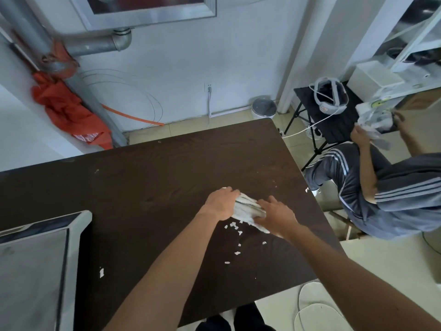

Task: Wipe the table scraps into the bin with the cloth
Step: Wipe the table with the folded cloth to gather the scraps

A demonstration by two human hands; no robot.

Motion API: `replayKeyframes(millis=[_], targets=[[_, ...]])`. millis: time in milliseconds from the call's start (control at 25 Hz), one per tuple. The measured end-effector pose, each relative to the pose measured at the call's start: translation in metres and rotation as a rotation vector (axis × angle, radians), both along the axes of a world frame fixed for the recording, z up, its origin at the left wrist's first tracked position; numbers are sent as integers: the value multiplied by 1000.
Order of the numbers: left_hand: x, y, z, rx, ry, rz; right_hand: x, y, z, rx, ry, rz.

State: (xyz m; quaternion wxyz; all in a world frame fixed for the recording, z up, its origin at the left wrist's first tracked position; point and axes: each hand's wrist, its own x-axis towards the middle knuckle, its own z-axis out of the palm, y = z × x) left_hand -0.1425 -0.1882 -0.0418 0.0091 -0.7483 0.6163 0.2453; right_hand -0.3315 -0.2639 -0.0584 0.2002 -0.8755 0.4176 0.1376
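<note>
A white and grey cloth (248,207) lies bunched on the dark brown table (143,177), right of the middle. My left hand (220,203) grips its left end and my right hand (276,215) presses on its right end. Several small white paper scraps (235,229) are scattered just in front of the cloth, toward me. One larger scrap (102,272) lies apart to the left, and a tiny one (307,189) sits near the right table edge. A round white bin (264,108) stands on the floor beyond the table's far right corner.
A grey-framed flat panel (43,263) lies on the table's near left. A seated person in grey striped clothing (393,187) is close to the right edge, by a black folding stool (331,125) with a headset. White slippers (315,306) lie on the floor.
</note>
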Motion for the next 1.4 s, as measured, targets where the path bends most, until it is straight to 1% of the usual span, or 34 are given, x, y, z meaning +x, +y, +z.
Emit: replayKeyframes(millis=[160,480,800,960,1200,1400], targets=[[4,26,2,5,4,-14,6,27,6,31,5,-29],[9,74,-3,23,74,19,10,59,11,51,46,17],[3,95,-8,21,113,69,23,61,17,51,136,46],[8,90,-4,41,121,79,28,52,22,108,156,55],[19,58,10,157,141,132,44,13,43,222,235,87],[25,19,30,193,132,193,55,-35,56,232,197,144]])
